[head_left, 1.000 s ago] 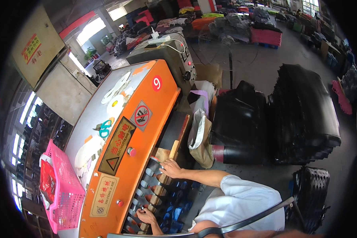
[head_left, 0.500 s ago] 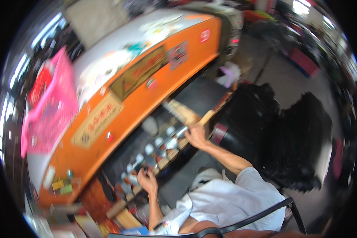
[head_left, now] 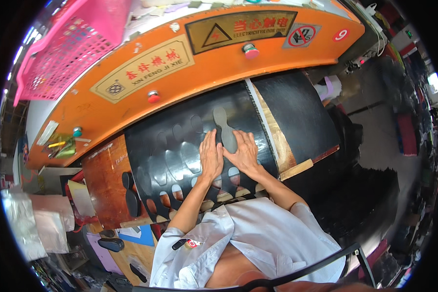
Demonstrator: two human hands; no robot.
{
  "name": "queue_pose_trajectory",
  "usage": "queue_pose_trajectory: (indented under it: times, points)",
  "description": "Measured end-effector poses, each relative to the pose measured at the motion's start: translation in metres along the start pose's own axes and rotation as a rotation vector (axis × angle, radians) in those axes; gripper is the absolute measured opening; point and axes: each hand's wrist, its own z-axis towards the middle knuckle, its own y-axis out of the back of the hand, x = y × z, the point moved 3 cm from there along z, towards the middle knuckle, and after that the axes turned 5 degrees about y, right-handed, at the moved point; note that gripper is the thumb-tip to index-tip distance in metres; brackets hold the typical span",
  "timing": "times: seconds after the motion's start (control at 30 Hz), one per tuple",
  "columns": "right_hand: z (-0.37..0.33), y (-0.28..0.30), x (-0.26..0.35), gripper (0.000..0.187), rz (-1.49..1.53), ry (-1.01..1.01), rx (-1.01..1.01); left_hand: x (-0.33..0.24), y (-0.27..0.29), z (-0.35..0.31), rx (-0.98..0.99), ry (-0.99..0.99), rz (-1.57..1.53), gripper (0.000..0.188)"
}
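A black rubber-like sheet [head_left: 243, 109] lies under the orange machine beam, with rows of sole-shaped outlines and open sole-shaped holes along its near edge. On it rests a grey sole-shaped piece [head_left: 222, 123], its narrow end pointing away from me; whether it is a cutting die or a pattern I cannot tell. My left hand [head_left: 210, 159] lies along its left side, fingers stretched out. Along its right side is my right hand [head_left: 244, 153], fingers straight and thumb turned inward near the piece's near end. Both hands touch or nearly touch the piece.
The orange beam [head_left: 214, 68] with round push buttons spans the far side. A pink basket [head_left: 78, 53] stands on top at left. Black soles [head_left: 132, 202] lie on the reddish board [head_left: 104, 180]. A wooden strip [head_left: 297, 169] and stacked black sheets [head_left: 345, 199] are at right.
My view has turned. My right hand has left the wooden strip, and my left hand has left the holes at the near edge. Both have come together at the grey piece.
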Motion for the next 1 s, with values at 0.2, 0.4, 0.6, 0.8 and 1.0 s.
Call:
queue_pose_trajectory:
  times: [0.2,0.4,0.6,0.8,1.0]
  points:
    - [-0.011,0.015,-0.035,0.068,0.576,-0.445,0.167,0.001,-0.018,-0.021,0.052,0.007,0.203,0.066]
    - [0.006,0.061,-0.054,0.063,0.226,-0.295,0.054,-0.004,-0.013,-0.017,0.044,0.020,0.169,0.066]
    - [0.010,0.036,-0.048,0.068,-0.127,-0.008,-0.015,-0.001,0.005,-0.022,-0.112,-0.019,0.053,0.050]
    - [0.008,0.014,-0.055,0.064,-0.114,0.043,-0.130,0.052,0.052,-0.146,-0.376,0.018,0.009,0.023]
    - [0.055,-0.027,-0.059,0.077,-0.169,-0.085,0.010,0.109,0.018,-0.151,-0.417,-0.142,0.212,0.023]
